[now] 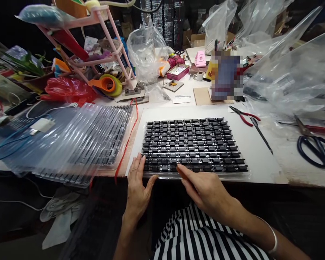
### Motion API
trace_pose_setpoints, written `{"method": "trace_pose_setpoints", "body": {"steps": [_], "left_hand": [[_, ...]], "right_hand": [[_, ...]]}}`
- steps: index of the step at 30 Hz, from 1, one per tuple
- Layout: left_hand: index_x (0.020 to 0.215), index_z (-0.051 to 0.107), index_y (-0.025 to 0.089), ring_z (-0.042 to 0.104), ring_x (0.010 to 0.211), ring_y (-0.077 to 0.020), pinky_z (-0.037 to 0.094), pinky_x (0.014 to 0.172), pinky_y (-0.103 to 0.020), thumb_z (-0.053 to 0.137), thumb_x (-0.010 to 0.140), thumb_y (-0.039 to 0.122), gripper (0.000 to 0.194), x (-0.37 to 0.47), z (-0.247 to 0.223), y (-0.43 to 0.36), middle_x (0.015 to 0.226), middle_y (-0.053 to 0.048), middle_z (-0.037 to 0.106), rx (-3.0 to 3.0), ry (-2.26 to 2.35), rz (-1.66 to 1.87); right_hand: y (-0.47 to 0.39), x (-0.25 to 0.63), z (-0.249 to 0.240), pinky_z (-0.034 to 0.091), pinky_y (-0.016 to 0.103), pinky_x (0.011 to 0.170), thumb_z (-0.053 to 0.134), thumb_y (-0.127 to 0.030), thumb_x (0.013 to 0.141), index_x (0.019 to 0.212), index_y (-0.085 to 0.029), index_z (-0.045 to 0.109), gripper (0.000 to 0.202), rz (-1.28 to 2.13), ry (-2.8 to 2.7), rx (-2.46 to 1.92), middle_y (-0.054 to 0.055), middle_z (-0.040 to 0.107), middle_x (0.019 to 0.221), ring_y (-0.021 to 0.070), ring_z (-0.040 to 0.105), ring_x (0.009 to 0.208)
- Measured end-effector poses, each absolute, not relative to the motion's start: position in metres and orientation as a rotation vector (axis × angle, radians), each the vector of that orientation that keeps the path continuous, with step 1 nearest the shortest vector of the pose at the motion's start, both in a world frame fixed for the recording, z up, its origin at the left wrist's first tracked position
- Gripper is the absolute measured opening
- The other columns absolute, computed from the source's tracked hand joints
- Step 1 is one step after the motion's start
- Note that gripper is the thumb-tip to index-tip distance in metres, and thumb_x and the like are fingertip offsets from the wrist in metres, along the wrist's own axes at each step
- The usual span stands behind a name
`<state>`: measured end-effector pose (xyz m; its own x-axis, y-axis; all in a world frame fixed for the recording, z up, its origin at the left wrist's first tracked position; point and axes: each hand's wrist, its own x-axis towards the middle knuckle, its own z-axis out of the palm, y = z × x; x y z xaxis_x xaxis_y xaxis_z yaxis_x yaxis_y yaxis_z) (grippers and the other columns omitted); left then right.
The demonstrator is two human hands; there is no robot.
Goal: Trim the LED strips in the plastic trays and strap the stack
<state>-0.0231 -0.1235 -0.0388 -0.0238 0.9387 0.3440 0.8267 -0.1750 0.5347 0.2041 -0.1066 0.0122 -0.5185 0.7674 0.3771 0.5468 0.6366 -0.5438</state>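
Note:
A clear plastic tray lies on the white table, filled with rows of small black electronic parts. My left hand rests at the tray's front left corner, fingers apart on its edge, holding nothing. Over the front rows is my right hand, its fingers closed with the fingertips low at the front edge of the parts. A small dark thing shows at those fingertips, too little of it to name. To the left lies a stack of clear ribbed trays with dark parts inside.
Red-handled pliers, a thin black tool and dark-handled scissors lie at the right. A red ribbon runs beside the stack. Behind are a pink rack, plastic bags and a cardboard piece.

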Motion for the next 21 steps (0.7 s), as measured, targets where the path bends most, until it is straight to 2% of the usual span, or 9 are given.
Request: {"method": "trace_pose_setpoints", "body": {"steps": [5,8,13,17,21], "left_hand": [[0.146,0.025,0.029,0.026,0.140,-0.0248,0.024,0.114,-0.047,0.053,0.090,0.035,0.063,-0.024,-0.041,-0.123,0.152,-0.007,0.029,2.075,1.897,1.002],[0.146,0.024,0.031,0.025,0.140,-0.0243,0.023,0.115,-0.046,0.053,0.090,0.036,0.063,-0.024,-0.040,-0.123,0.153,-0.005,0.027,2.063,1.890,1.006],[0.149,0.012,0.030,0.021,0.142,-0.0242,0.020,0.116,-0.043,0.057,0.087,0.041,0.077,-0.025,-0.039,-0.122,0.155,-0.006,0.021,1.932,1.899,1.000],[0.150,0.009,0.029,0.021,0.142,-0.0240,0.020,0.116,-0.041,0.059,0.085,0.044,0.084,-0.026,-0.036,-0.122,0.155,-0.006,0.021,1.839,1.913,0.977],[0.149,0.012,0.029,0.019,0.142,-0.0229,0.018,0.117,-0.040,0.060,0.084,0.045,0.082,-0.027,-0.031,-0.122,0.155,-0.004,0.021,1.794,1.876,0.965]], "right_hand": [[-0.111,0.220,0.014,0.055,0.025,0.063,0.044,-0.012,0.090,0.129,-0.007,0.052,0.040,0.511,-2.143,-1.060,0.006,0.071,0.076,0.0133,0.065,0.062],[-0.115,0.240,0.012,0.052,0.021,0.055,0.048,-0.012,0.090,0.130,-0.010,0.052,0.041,0.446,-2.032,-1.182,0.005,0.072,0.077,0.0103,0.062,0.053],[-0.120,0.269,0.008,0.049,0.018,0.051,0.051,-0.014,0.089,0.133,-0.014,0.050,0.044,0.512,-2.006,-1.271,0.007,0.072,0.097,0.0086,0.062,0.055],[-0.122,0.284,0.013,0.043,0.019,0.041,0.054,-0.024,0.089,0.129,-0.022,0.055,0.041,0.483,-1.836,-1.400,0.000,0.070,0.073,0.0081,0.054,0.044],[-0.116,0.295,0.020,0.045,0.021,0.044,0.060,-0.037,0.084,0.121,-0.033,0.062,0.037,0.355,-1.550,-1.559,-0.001,0.070,0.078,0.0095,0.056,0.047]]}}
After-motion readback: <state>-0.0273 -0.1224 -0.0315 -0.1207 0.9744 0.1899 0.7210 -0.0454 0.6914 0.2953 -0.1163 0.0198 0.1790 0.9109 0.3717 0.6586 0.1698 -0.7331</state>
